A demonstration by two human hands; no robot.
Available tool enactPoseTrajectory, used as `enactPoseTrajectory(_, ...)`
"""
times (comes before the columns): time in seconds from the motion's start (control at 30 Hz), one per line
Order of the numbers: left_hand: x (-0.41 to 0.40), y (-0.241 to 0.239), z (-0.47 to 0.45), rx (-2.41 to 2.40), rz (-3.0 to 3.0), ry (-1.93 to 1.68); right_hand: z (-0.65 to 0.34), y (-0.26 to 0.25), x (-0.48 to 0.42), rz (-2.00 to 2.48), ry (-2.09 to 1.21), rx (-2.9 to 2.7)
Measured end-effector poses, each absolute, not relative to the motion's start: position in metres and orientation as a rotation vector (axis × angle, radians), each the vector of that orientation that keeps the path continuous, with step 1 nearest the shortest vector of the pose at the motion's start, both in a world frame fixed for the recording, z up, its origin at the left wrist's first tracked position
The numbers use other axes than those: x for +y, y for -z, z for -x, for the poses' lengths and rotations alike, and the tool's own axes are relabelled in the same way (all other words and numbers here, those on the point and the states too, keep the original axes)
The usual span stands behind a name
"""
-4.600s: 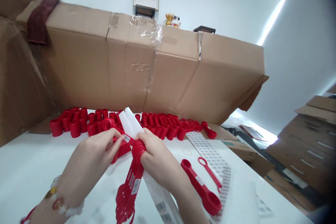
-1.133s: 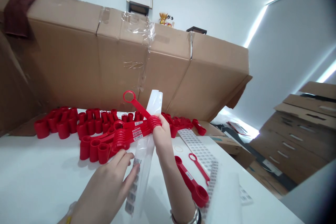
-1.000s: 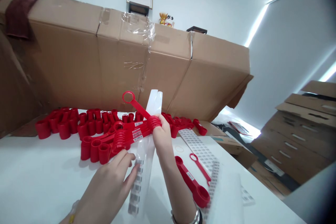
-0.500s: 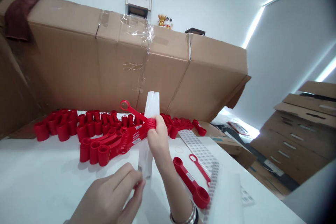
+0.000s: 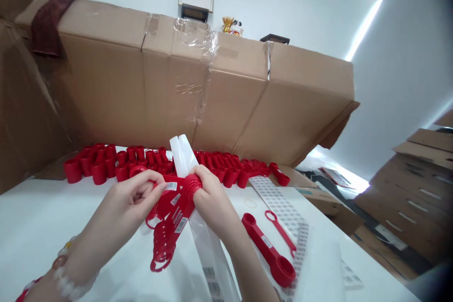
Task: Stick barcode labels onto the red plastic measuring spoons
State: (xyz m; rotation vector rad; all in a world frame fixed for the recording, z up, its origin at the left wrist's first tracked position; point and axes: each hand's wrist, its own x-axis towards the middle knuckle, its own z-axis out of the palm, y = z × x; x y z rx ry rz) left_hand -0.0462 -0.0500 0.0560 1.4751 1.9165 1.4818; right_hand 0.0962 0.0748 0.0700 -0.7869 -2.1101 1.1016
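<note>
My right hand [image 5: 211,202] grips a stacked set of red measuring spoons [image 5: 173,214] at its ringed end, together with a clear plastic bag [image 5: 203,240] that stands up between my hands. The spoons fan downward and to the left, handles dangling. My left hand [image 5: 132,196] pinches the barcode-labelled upper part of the same red set. Both hands hover over the white table [image 5: 31,226].
A row of red measuring cups and spoons [image 5: 116,166] lines the back of the table before a large cardboard wall [image 5: 198,89]. A loose red spoon [image 5: 271,257], a thin red ring strip [image 5: 281,232] and barcode sticker sheets [image 5: 283,207] lie to the right. Cardboard boxes [image 5: 414,188] stand at far right.
My left hand rose from the bag's lower part to the red set. The set swung from pointing left and up to hanging downward. The view shifted slightly.
</note>
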Motion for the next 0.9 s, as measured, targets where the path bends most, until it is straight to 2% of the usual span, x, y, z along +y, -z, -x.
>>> enactPoseTrajectory(0.9, -0.04, -0.045, 0.045, 2.249, -1.59, -1.447, -0.1, -0.075, 0.068, 0.77, -1.114, -2.139)
